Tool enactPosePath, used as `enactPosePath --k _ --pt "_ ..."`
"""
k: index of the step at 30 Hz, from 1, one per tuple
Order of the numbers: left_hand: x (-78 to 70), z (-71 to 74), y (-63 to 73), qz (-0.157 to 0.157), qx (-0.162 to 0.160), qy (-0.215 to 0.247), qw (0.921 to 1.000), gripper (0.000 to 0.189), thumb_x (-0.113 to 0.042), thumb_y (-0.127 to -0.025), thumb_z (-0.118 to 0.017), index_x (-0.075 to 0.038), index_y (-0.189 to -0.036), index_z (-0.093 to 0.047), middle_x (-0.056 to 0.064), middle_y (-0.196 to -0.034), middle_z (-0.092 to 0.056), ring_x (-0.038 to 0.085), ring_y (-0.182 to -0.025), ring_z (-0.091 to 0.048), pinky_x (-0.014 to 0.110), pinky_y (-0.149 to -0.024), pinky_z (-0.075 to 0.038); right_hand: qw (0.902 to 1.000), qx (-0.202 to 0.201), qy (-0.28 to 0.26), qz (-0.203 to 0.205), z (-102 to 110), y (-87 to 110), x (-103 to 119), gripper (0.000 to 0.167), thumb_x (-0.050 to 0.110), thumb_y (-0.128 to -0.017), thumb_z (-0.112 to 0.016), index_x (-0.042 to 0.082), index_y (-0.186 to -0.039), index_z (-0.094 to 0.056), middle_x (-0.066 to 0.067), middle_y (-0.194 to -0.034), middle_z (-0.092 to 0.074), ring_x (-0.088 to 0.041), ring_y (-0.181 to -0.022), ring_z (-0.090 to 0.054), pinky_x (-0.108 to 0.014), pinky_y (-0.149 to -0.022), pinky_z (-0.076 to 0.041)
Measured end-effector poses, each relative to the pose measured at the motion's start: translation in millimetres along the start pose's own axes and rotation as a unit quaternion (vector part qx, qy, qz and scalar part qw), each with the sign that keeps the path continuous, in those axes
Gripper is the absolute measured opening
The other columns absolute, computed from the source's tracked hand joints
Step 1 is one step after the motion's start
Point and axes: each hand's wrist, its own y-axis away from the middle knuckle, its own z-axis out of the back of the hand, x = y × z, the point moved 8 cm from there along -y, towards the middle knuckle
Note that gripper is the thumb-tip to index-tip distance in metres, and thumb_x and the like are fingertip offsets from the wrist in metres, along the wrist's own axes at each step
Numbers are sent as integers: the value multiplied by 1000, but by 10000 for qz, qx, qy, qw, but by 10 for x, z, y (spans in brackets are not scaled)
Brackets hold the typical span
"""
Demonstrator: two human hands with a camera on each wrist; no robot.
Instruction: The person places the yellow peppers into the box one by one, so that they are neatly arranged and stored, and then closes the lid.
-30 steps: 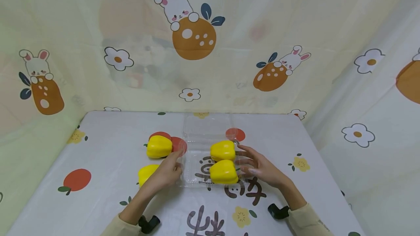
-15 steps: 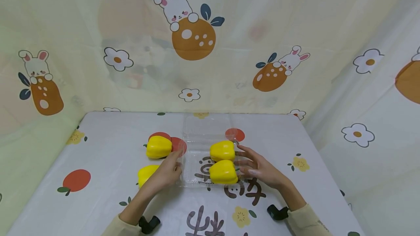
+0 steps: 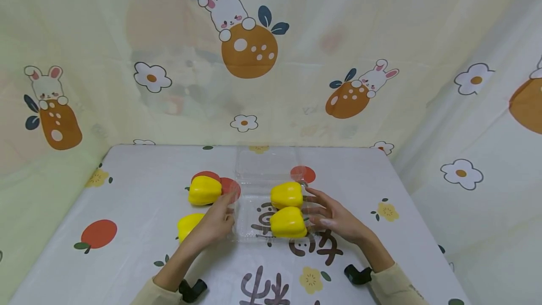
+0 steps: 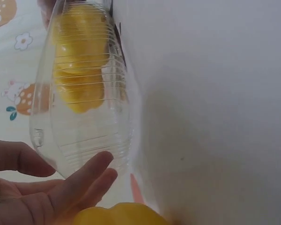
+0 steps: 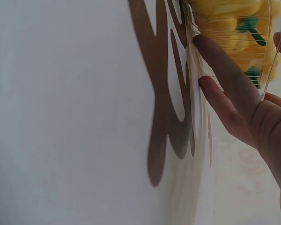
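Note:
A clear plastic clamshell box [image 3: 245,229] lies on the table with its lid [image 3: 268,164] folded back. Two yellow bell peppers, a rear one [image 3: 287,195] and a front one [image 3: 289,222], sit in its right half. My left hand [image 3: 217,220] touches the box's left side, its fingers [image 4: 86,183] extended along the outer wall and the thumb at the rim. At the opposite end, my right hand [image 3: 336,218] rests with straight fingers [image 5: 229,75] against the wall. Outside the box, another yellow pepper [image 3: 205,190] lies left; one more [image 3: 189,226] is partly hidden behind my left forearm.
A white patterned cloth [image 3: 139,192] covers the table, and a printed curtain [image 3: 296,98] hangs behind it. Black angled pieces show beside each wrist, one at the left [image 3: 192,290] and one at the right [image 3: 358,275].

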Motion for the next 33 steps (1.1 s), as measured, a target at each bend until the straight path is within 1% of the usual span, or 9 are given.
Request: enactPosePath --k 4,9,12,15,18,21,24,29,33 --pt "-22 15 16 -29 -22 57 10000 77 4 -96 -60 -9 -166 -32 19 -168 -37 43 -139 -58 58 -110 -55 10000 32 -32 3 0 -4 15 84 11 -103 -63 15 -171 -13 -28 -171 -27 -57 -146 -46 -52 -102 -62" --pt "-58 79 42 -30 -169 -55 9998 75 1 -95 -63 -11 -164 -36 17 -167 -39 40 -139 -55 60 -113 -51 10000 -1 -48 -54 9 -5 9 85 13 -103 -65 15 -171 -14 -27 -171 -27 -56 -146 -47 -52 -101 -62" --pt "-72 132 62 -14 -272 -167 9995 72 1 -96 -62 -11 -163 -38 18 -167 -39 40 -141 -53 62 -115 -49 9999 -47 -7 -105 13 -6 -11 86 15 -102 -66 15 -171 -14 -27 -172 -27 -56 -146 -47 -52 -101 -63" --pt "-105 178 82 -77 -338 -223 9992 69 1 -97 -62 -10 -162 -40 20 -167 -39 42 -145 -50 63 -115 -48 9999 -69 4 -113 17 -5 -20 87 14 -102 -66 16 -171 -14 -27 -172 -27 -56 -146 -47 -52 -100 -63" --pt "-125 216 96 -106 -386 -196 9990 68 2 -97 -61 -8 -161 -41 21 -167 -40 43 -143 -51 62 -113 -51 9999 -70 -16 -102 20 -4 -20 86 13 -101 -66 16 -171 -15 -27 -172 -27 -56 -146 -46 -52 -100 -63" --pt "-128 258 114 -92 -431 -154 9989 68 2 -96 -61 -9 -161 -42 20 -165 -42 43 -138 -55 58 -109 -55 9999 -60 4 -106 17 -7 -22 86 13 -101 -66 16 -171 -15 -27 -172 -27 -56 -146 -46 -52 -100 -63" --pt "-152 312 144 -173 -449 -175 9987 68 0 -97 -61 -9 -161 -42 20 -164 -44 42 -133 -59 54 -106 -59 9999 -65 37 -121 21 -11 -29 86 14 -101 -66 16 -171 -16 -27 -172 -27 -56 -146 -47 -52 -101 -63" --pt "-233 437 261 -374 -459 -279 9979 65 -2 -99 -62 -9 -161 -43 19 -162 -47 42 -135 -61 50 -103 -62 9999 -43 24 -135 28 -16 -46 86 14 -101 -67 17 -171 -16 -26 -172 -27 -55 -146 -47 -52 -101 -62" --pt "-270 549 383 -374 -495 -470 9970 63 -4 -100 -64 -10 -160 -44 18 -162 -48 41 -137 -60 54 -106 -59 9999 -15 42 -116 30 -18 -49 87 14 -101 -67 16 -171 -15 -26 -172 -28 -55 -146 -47 -52 -101 -62"
